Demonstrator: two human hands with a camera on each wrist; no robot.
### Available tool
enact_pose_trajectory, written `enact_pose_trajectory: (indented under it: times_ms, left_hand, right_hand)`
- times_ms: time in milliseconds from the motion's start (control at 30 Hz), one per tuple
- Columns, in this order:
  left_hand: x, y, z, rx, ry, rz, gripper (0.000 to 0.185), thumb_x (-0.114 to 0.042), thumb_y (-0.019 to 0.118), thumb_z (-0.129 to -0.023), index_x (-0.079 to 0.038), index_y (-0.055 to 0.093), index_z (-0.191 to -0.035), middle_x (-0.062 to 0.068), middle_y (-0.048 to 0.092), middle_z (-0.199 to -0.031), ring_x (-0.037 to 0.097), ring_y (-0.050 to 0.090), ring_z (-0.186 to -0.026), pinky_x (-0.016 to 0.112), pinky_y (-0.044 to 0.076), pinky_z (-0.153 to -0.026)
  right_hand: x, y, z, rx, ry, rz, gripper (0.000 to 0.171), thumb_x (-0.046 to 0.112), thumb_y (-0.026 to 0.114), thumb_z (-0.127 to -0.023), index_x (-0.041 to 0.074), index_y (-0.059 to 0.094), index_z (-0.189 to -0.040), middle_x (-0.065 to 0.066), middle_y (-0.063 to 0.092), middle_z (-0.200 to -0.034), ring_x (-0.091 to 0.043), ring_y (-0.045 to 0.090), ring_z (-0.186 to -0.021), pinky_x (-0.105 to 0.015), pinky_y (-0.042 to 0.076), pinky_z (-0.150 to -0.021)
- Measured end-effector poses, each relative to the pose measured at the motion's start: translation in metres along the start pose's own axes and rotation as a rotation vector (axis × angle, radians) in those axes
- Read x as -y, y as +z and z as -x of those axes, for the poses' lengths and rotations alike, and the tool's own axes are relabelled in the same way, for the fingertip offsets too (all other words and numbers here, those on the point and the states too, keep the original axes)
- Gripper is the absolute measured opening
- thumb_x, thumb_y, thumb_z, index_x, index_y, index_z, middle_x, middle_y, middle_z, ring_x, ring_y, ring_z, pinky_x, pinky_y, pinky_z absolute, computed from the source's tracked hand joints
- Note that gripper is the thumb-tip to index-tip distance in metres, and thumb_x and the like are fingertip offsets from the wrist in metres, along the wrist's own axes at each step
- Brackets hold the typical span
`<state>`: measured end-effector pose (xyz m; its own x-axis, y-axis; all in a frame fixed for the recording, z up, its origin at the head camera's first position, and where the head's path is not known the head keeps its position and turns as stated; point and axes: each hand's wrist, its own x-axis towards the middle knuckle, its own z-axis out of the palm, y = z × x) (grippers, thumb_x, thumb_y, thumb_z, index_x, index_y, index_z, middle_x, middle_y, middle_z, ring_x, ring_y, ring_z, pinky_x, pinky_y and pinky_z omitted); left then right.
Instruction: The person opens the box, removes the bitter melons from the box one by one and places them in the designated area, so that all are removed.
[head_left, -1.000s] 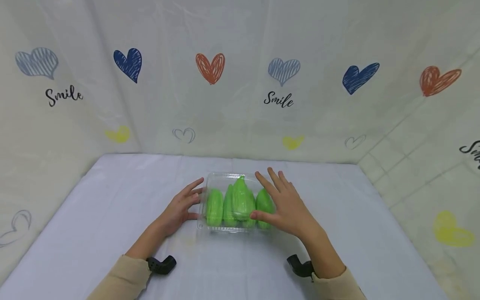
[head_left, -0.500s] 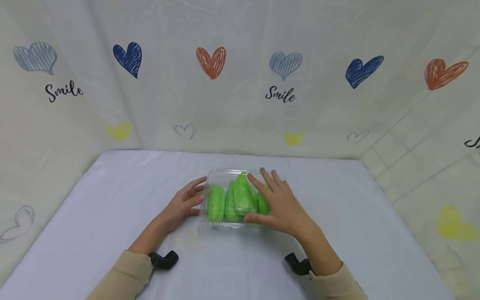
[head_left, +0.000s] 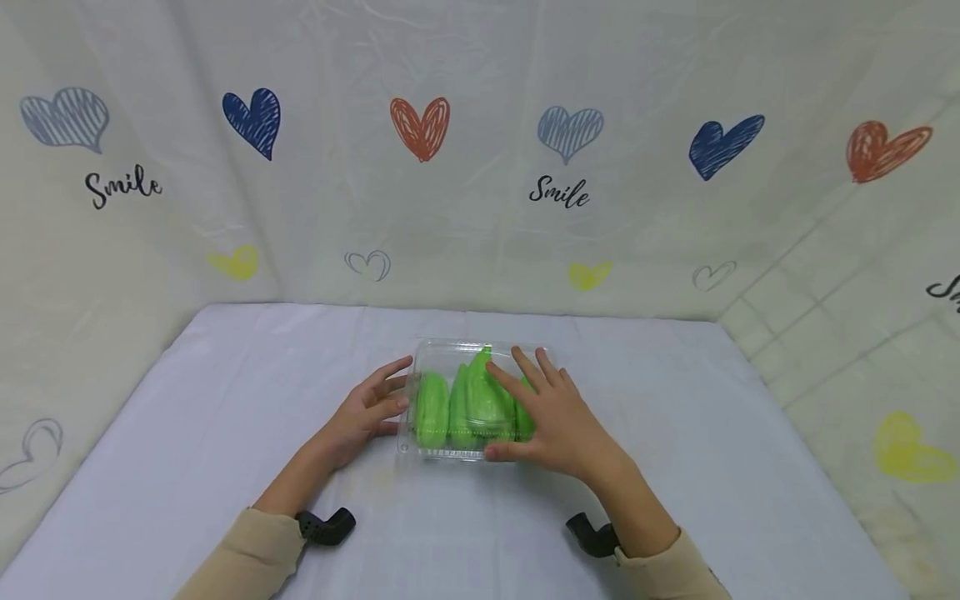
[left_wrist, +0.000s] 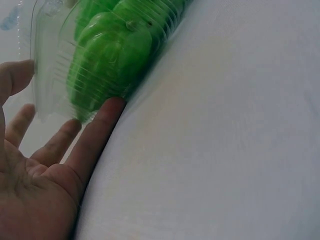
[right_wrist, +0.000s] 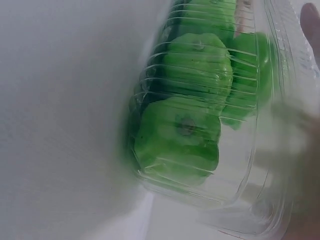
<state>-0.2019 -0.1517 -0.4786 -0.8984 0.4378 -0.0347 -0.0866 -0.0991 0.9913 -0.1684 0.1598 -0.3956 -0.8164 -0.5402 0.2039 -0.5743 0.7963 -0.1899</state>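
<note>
Since a second earlier, the right hand (head_left: 558,417) had slid left over the clear box (head_left: 435,450) of green peppers (head_left: 431,408) mid-table, fingers flat on its lid. Only the left wrist view showed the left hand (head_left: 367,412), fingers straight, touching the box's side wall, the box just right of it.

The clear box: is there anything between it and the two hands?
Nothing visible. The left hand touches the left end of the clear box with straight fingers; the right hand lies flat on its lid, over the green peppers.
</note>
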Motion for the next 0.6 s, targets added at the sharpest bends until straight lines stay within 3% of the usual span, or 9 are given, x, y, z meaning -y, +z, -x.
enact_pose_trajectory:
  times_ms: [233,600]
  left_hand:
    - [-0.0009,0.0005,0.0001,-0.004,0.000,-0.010,0.056,-0.018,0.054,-0.093,-0.034,0.030,-0.142,0.006,0.034,-0.143,0.029,0.042,-0.124,0.045,0.048,-0.083]
    - [0.0003,0.0000,0.0010,-0.011,-0.014,-0.010,0.055,-0.021,0.054,-0.093,-0.035,0.031,-0.141,0.004,0.034,-0.144,0.028,0.041,-0.125,0.046,0.048,-0.085]
  right_hand:
    - [0.0008,0.0023,0.0001,-0.013,-0.034,0.062,0.099,0.085,0.047,-0.062,0.038,0.019,-0.145,-0.008,0.012,-0.153,-0.042,0.008,-0.136,-0.064,0.023,-0.098]
    - [0.0018,0.0043,0.0013,-0.007,-0.039,0.103,0.103,0.085,0.052,-0.058,0.039,0.020,-0.145,-0.007,0.013,-0.153,-0.040,0.006,-0.137,-0.062,0.023,-0.099]
